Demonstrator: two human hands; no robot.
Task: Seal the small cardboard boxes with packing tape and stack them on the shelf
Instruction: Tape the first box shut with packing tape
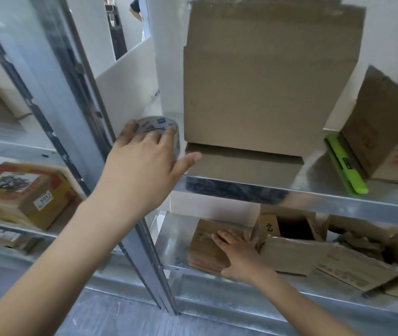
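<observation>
Two bare forearms reach in from the bottom edge toward a metal shelf (314, 197). On the upper level the left hand (142, 166) lies over a roll of packing tape (155, 128), its fingers curled round the roll's rim and the thumb stretched out to the right, its tip touching the lower flap of a large flat cardboard box (258, 76). That box stands upright against the white wall, just beside the roll, and fills most of the level's middle. Further right a green tool (346, 166) lies slanted on the shelf, touching the front of an open brown box (384, 132) that tilts at the frame's edge.

A grey upright post (84, 132) runs down just left of the left hand, between it and the neighbouring bay, where a printed box with a white label (35, 197) sits.

On the lower level the right hand (236, 255) rests spread and flat on a small cardboard box (207, 248) near the shelf's front lip. Right beside it, crowding the fingertips, stands an open box with handwriting on its flap (287, 229), and beyond that a heap of flattened cardboard (353, 263) covers the rest of the level.
</observation>
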